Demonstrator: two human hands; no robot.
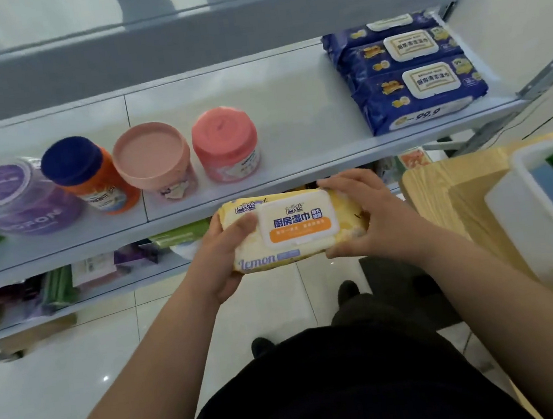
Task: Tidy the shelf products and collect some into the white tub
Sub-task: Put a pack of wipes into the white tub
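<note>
You hold a yellow pack of wipes (pixel 294 228) in both hands at the centre of the frame, in the air just in front of the shelf (pixel 290 104) edge. Your left hand (pixel 220 260) grips its left end, with the thumb on top and the fingers underneath. Your right hand (pixel 369 219) grips its right end, with the fingers curled over the far edge and the thumb on the near edge. The pack lies flat with its white flip lid facing up and the word "Lemon" along the near side.

On the shelf, in the left half of the frame, four containers stand in a row: a purple jar (pixel 22 200), an orange bottle (pixel 88 175) with a dark blue cap, a pale pink pot (pixel 156 161) and a coral pink jar (pixel 226 146). At the upper right, dark blue packs (pixel 411 76) lie in a row running towards the back of the shelf.

The white tub (pixel 537 214) sits at the right edge of the frame on a wooden bench (pixel 446 197), well apart from the pack you hold. Something green and something blue show inside it. A lower shelf (pixel 105 291) at the left holds goods too blurred to name.
</note>
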